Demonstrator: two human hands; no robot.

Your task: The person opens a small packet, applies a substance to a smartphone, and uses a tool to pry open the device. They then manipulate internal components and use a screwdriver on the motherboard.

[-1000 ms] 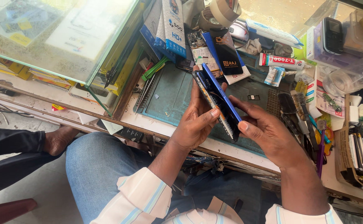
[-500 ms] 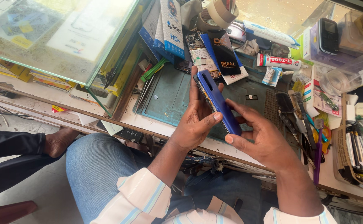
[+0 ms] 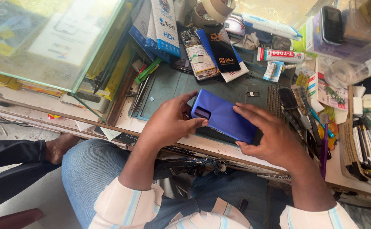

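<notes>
Blue-white boxes (image 3: pixel 162 25): upright behind your mat.
Black glossy packet (image 3: pixel 222 53): flat, top centre.
White-red tube (image 3: pixel 281 55): lying right of it.

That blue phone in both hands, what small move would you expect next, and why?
Probably pressing along its edges: the blue phone lies back-up over the green mat, the left hand pinching one end, the right hand gripping the other.

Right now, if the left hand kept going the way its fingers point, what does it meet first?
The left hand points right, already on the blue phone; past it, probably the right hand gripping the other end.
</notes>
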